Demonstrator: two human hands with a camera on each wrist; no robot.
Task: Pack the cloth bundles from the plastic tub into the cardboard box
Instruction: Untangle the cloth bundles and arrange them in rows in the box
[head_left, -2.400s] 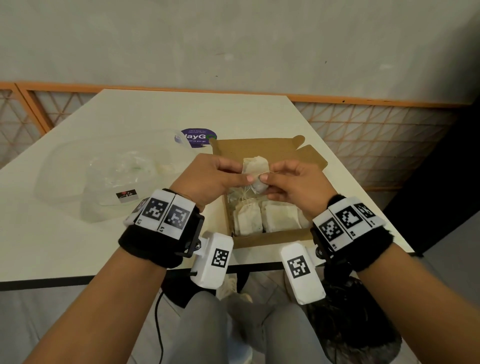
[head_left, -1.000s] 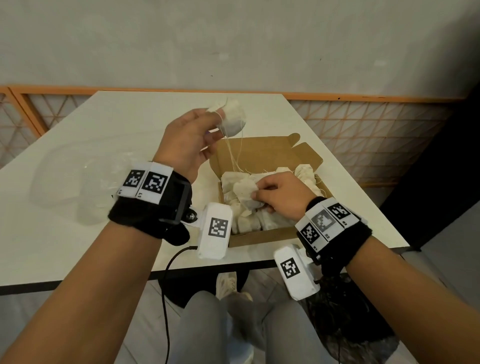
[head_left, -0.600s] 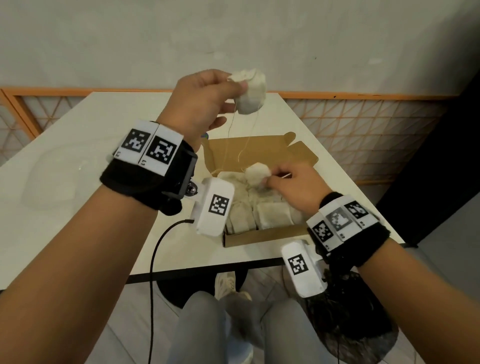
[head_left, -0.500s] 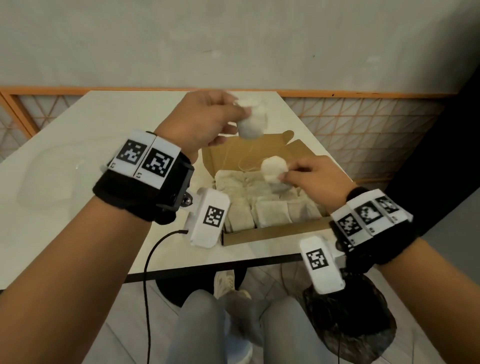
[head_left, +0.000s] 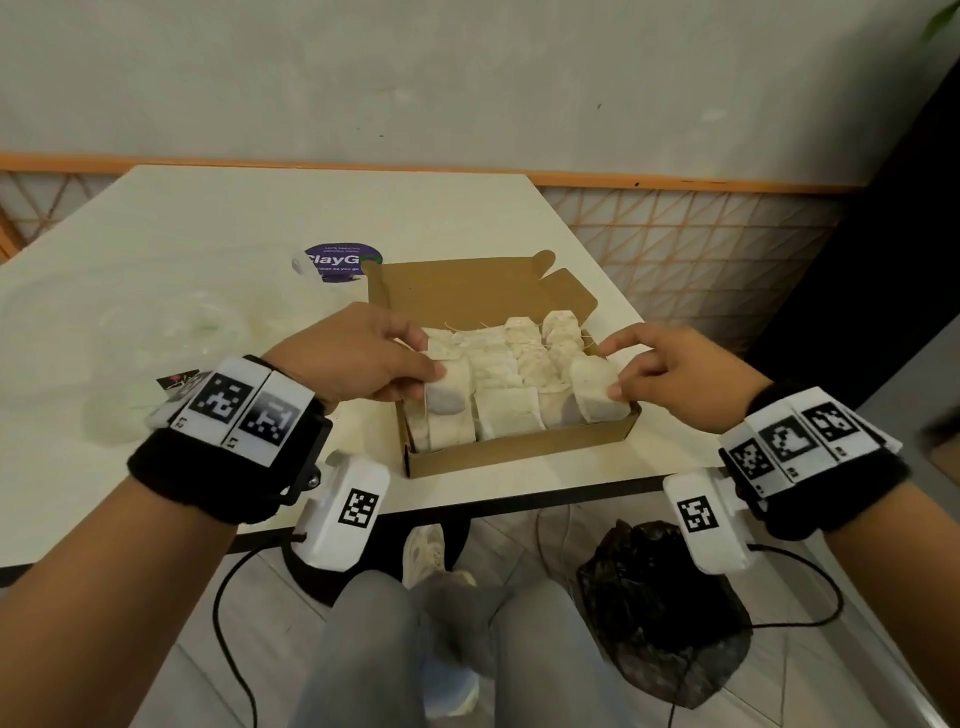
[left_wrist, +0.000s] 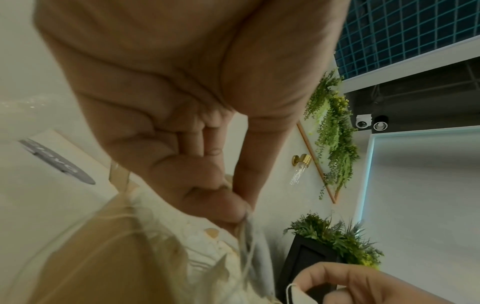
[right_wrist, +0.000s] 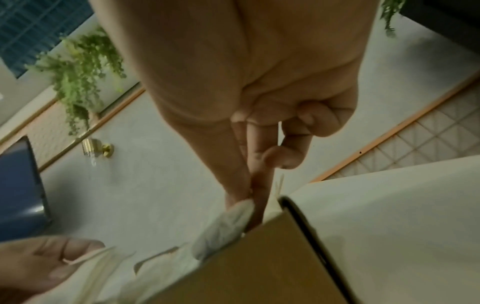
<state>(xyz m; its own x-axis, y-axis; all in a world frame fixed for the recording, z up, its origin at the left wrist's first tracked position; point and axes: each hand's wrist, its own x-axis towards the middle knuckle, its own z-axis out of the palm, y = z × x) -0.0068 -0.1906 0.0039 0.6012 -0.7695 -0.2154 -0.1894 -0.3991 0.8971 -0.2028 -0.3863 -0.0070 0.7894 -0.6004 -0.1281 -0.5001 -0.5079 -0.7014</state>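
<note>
The open cardboard box (head_left: 519, 452) sits near the table's front edge, packed with several pale cloth bundles (head_left: 506, 410). My left hand (head_left: 431, 364) is at the box's left end and pinches the top of a bundle (head_left: 449, 395) standing there; the left wrist view shows thumb and forefinger (left_wrist: 233, 205) closed on its edge. At the right end my right hand (head_left: 610, 369) pinches another bundle (head_left: 595, 397), with thumb and finger on its top (right_wrist: 240, 207) beside the box wall (right_wrist: 259, 267). The see-through plastic tub (head_left: 156, 343) lies left of the box.
A purple round sticker (head_left: 340, 260) lies on the white table (head_left: 260, 218) behind the box. The box's lid flap (head_left: 467, 288) stands open at the back. A dark bag (head_left: 654, 613) and cables lie on the floor by my knees.
Both hands held bundles up in the air, joined by a thread. They have come down and apart, and each now holds its bundle inside the box, at opposite ends.
</note>
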